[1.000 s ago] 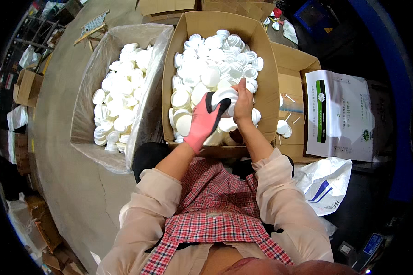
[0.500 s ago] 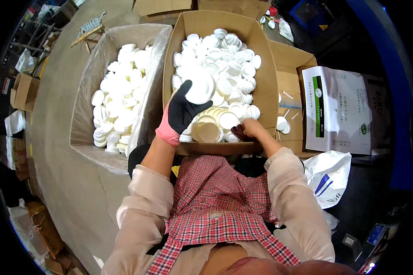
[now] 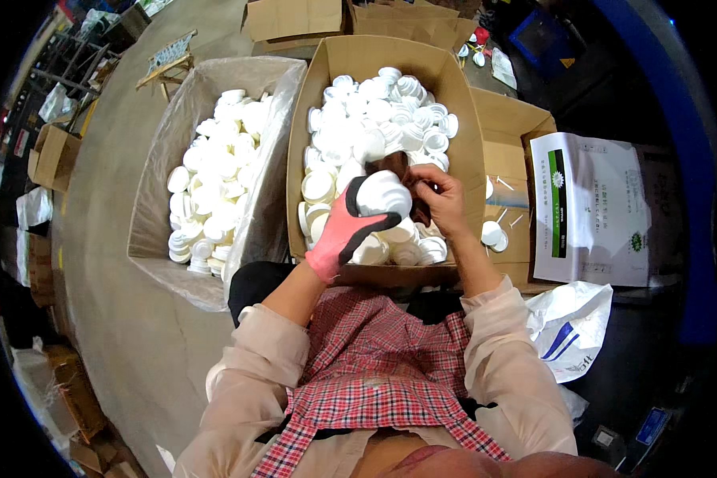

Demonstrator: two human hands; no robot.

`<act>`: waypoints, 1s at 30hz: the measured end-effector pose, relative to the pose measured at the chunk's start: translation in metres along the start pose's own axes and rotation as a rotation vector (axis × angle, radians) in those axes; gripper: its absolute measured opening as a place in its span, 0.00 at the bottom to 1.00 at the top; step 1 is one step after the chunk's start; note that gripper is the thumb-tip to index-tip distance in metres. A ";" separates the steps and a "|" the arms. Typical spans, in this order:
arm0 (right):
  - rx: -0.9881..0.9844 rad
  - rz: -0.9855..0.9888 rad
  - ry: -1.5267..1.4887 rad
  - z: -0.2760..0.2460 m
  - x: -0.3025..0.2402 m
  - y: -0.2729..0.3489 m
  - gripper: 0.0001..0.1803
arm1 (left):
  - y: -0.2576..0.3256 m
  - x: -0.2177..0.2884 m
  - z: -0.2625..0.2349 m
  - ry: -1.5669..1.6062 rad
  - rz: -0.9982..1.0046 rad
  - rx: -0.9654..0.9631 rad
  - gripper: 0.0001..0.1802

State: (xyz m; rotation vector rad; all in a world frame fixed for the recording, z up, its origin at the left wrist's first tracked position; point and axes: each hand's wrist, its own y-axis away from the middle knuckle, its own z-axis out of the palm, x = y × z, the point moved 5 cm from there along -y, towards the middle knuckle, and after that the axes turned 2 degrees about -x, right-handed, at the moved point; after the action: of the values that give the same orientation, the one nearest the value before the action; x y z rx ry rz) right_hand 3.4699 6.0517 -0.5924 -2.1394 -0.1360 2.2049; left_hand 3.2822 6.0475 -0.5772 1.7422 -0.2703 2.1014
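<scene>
My left hand (image 3: 344,233), in a pink and black glove, is closed around a round white plastic lid (image 3: 384,196), perhaps more than one stacked. Beside it my bare right hand (image 3: 446,201) pinches a dark brown cloth (image 3: 393,164) that lies against the lid's far and right sides. Both hands are above the near part of a cardboard box (image 3: 468,163), which holds a heap of similar white lids (image 3: 354,107). Part of the heap is hidden by my hands and the cloth.
To the left stands a second box (image 3: 272,187) lined with clear plastic, holding more white lids (image 3: 219,175). On the right are an open carton (image 3: 518,119), a printed white sheet (image 3: 589,207) and a white plastic bag (image 3: 573,323). A small stool (image 3: 170,64) stands far left.
My left hand has gone from spread fingers to a grip on a white lid. My right hand has moved up from the box's near edge, bringing the brown cloth against the lid.
</scene>
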 end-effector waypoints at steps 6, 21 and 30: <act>-0.385 -0.496 0.726 0.051 -0.047 0.016 0.16 | -0.002 -0.014 0.004 -0.499 0.070 -0.132 0.40; 0.230 -0.295 0.655 0.089 -0.001 0.046 0.13 | 0.004 -0.046 -0.024 0.660 -0.123 0.203 0.16; 0.026 -0.180 0.810 0.063 0.011 0.037 0.09 | 0.029 -0.031 -0.147 0.483 0.197 0.435 0.23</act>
State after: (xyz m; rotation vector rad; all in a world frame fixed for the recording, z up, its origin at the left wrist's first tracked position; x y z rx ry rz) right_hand 3.4067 6.0155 -0.6055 -2.6718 -0.2310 1.1102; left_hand 3.1431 6.0734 -0.6346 1.3850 0.1751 2.8053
